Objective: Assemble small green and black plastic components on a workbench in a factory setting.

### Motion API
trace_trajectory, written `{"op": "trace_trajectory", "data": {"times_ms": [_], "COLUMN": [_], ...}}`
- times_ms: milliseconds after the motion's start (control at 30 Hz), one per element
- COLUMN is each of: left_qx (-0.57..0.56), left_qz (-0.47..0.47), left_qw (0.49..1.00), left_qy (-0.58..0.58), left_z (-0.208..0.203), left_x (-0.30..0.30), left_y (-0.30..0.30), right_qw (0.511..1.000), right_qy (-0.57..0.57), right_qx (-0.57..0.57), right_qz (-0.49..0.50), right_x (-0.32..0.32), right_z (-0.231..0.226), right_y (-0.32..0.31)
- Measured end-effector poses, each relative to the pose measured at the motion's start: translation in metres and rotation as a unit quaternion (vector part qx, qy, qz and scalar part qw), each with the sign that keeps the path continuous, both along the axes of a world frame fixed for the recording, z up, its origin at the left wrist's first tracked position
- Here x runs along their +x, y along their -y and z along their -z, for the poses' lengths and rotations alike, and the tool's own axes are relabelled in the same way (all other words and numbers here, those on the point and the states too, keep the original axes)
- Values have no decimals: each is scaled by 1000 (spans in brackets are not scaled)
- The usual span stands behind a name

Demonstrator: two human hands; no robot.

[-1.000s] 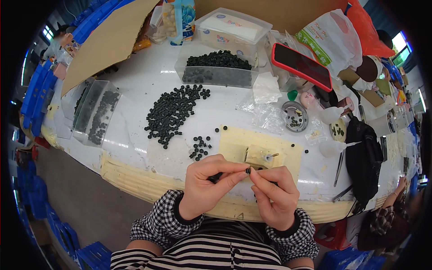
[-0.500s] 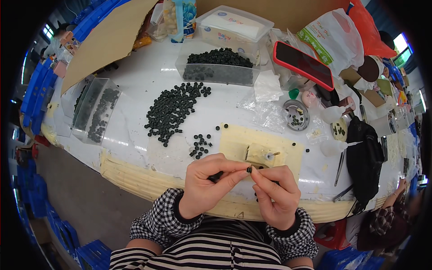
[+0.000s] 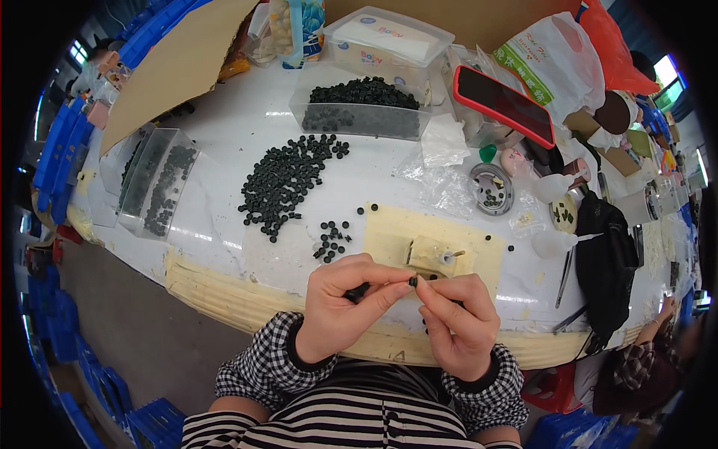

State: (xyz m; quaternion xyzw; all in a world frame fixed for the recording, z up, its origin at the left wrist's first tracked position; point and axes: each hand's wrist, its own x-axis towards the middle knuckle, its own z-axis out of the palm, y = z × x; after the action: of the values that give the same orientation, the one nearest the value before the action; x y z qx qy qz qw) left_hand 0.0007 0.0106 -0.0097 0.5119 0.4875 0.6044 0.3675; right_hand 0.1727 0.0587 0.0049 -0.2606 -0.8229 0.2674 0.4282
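Pinched between the fingertips of both hands is a small round black part (image 3: 413, 281), like a tiny wheel or button. My left hand (image 3: 336, 303) grips it by thumb and forefinger, with more black pieces (image 3: 357, 292) tucked behind its curled fingers. From the other side, my right hand (image 3: 465, 318) closes its thumb and forefinger on the same part. Just beyond the fingertips stands a cream block (image 3: 428, 254) with a short pin on a yellowish mat (image 3: 385, 228). A small cluster of black parts (image 3: 330, 243) lies left of the mat, near a larger loose heap (image 3: 280, 183).
A clear bin (image 3: 366, 123) heaped with black parts stands at the back; another clear bin (image 3: 170, 183) sits at left. Toward the right are a red-cased phone (image 3: 505, 105), a round dish (image 3: 492, 188), squeeze bottles (image 3: 552, 244), tweezers (image 3: 565, 277) and a black pouch (image 3: 604, 262). Padding (image 3: 224, 303) covers the front edge.
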Motion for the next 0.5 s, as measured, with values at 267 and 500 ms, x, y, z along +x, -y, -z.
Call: {"op": "trace_trajectory", "data": {"times_ms": [267, 500], "left_qx": [3, 0], "left_qz": [-7, -2], "left_qw": [1000, 1000], "left_qy": [-1, 0], "left_z": [0, -1], "left_x": [0, 0], "left_y": [0, 1], "right_qw": [1000, 1000], "right_qy": [-2, -1], "right_qx": [-8, -4], "right_qz": [25, 4], "right_x": [1, 0], "right_z": [0, -1], "right_y": [1, 0]}}
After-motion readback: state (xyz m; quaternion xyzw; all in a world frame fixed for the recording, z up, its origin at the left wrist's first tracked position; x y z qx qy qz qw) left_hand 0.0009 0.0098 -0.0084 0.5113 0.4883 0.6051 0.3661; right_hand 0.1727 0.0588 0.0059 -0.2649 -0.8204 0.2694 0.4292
